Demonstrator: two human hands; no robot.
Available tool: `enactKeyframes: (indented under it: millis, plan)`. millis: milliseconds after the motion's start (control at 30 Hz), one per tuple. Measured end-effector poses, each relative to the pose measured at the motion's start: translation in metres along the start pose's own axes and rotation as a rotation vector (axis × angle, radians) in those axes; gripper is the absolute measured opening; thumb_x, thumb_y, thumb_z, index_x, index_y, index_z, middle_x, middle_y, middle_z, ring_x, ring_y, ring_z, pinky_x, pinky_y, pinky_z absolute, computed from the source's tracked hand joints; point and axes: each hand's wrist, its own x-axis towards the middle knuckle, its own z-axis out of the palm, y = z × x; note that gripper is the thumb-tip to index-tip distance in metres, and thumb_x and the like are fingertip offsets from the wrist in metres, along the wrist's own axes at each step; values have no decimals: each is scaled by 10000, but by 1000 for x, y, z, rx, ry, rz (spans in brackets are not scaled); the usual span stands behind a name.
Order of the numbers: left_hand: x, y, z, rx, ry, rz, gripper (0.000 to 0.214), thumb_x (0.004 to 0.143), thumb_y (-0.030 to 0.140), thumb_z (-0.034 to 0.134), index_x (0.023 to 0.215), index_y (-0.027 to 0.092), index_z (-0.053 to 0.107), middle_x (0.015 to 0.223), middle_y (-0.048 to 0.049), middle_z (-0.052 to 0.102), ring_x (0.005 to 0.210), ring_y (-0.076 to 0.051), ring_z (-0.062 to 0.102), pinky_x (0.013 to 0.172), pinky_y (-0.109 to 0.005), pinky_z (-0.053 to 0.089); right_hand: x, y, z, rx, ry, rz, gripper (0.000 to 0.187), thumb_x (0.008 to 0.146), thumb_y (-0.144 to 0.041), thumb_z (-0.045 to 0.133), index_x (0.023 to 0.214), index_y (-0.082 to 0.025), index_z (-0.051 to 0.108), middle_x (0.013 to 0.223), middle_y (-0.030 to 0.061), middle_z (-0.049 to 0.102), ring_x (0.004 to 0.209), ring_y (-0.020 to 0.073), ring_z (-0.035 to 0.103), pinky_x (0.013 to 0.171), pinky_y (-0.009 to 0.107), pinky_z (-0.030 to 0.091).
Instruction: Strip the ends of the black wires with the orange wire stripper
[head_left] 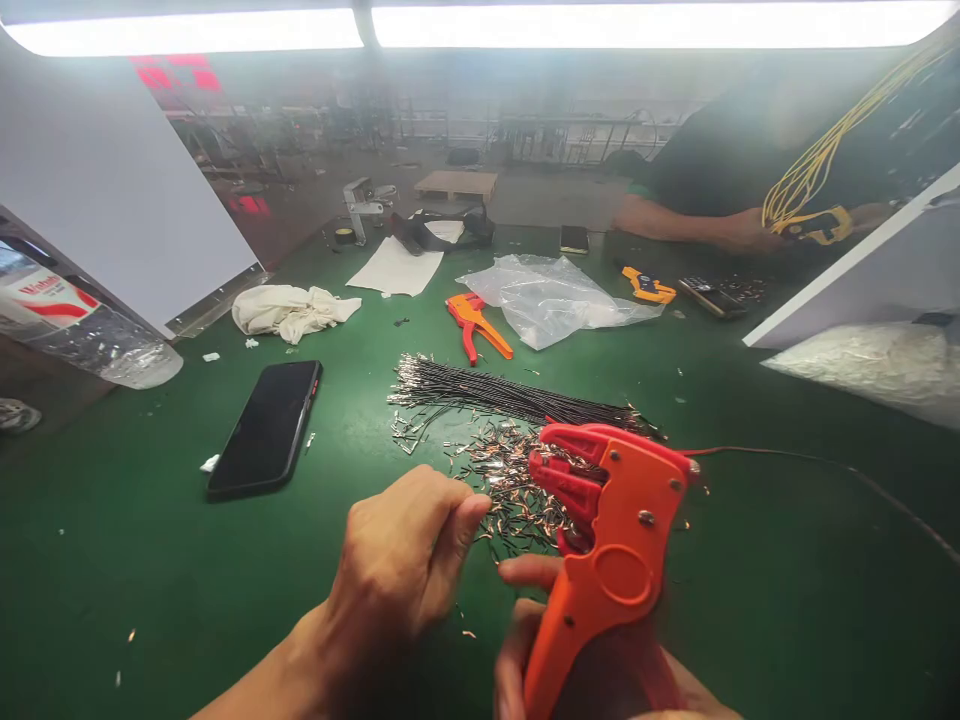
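My right hand (525, 640) grips the handles of an orange wire stripper (611, 560), whose red jaws point left over a heap of short stripped wire bits (506, 480). A thin dark wire (825, 465) runs from the stripper's right side across the green table (135, 560). My left hand (405, 560) hovers beside the jaws with its fingers curled and pinched together; what they hold is too small to see. Behind the heap lies a bundle of black wires (510, 395).
A black phone (266, 425) lies at the left, with a white cloth (289, 308) and a plastic bottle (82, 325) beyond. A second orange stripper (476, 322), a clear plastic bag (551, 295) and paper (396, 265) lie further back. Across the table another person's arm (690, 222) holds yellow wires (814, 165).
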Motion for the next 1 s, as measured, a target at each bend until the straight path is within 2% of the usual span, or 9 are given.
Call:
enactKeyframes:
  millis: [100,200,300,400,500,600,733,867,1000]
  plan:
    - [2,6,-2,19,-14,65,318,1007,186,478,697,191,547,554,48,490,468,-83,408,445,-215,310,-2,3,1,24,37,82,554,747,-474,761,1247,-278,620,915,15,723,775,143,690,694,264,426]
    - [1,11,-1,-21,-34,98,388,1024,197,451,641,194,510,521,49,470,450,-82,382,439,-222,302,-3,1,1,-14,54,120,493,751,-466,734,1165,-231,607,883,36,705,798,179,686,698,281,426]
    - [0,12,3,-50,-3,146,391,1018,176,458,628,198,481,489,53,464,443,-88,364,440,-239,289,0,-4,3,-90,7,145,531,738,-503,703,1148,-189,580,731,44,691,810,247,701,720,333,460]
    - [-1,13,5,-36,31,188,390,1001,134,468,616,198,470,458,51,464,426,-91,356,441,-258,274,3,-9,4,-101,-34,166,546,735,-513,686,1159,-193,558,673,32,675,740,276,709,771,416,495]
    - [-1,13,4,-64,22,198,377,989,105,464,623,194,487,452,43,460,427,-101,340,452,-279,260,4,-5,1,-115,-48,162,516,758,-485,668,1176,-208,549,683,32,671,732,282,716,798,451,508]
    - [-2,15,2,-67,40,205,382,978,99,472,610,204,459,460,44,424,446,-113,300,461,-305,226,3,7,-7,-137,-62,107,495,765,-510,648,1151,-213,563,689,40,655,705,286,708,741,443,525]
    - [-4,19,3,-64,72,166,393,947,62,490,600,219,393,483,65,342,459,-109,267,468,-318,203,3,19,-14,-146,-19,106,557,743,-577,651,1160,-219,563,761,55,634,725,268,673,725,429,529]
    - [-10,24,5,-89,122,30,350,915,30,491,627,205,401,534,63,345,477,-91,295,496,-317,192,-1,13,-8,-155,54,164,654,698,-632,695,1190,-221,565,852,62,615,734,242,640,782,435,519]
    - [-13,26,9,-54,129,98,337,910,14,499,641,202,423,532,68,356,477,-88,283,500,-325,174,-3,4,0,-199,59,168,512,798,-536,671,1174,-203,571,882,63,609,813,244,637,868,436,503]
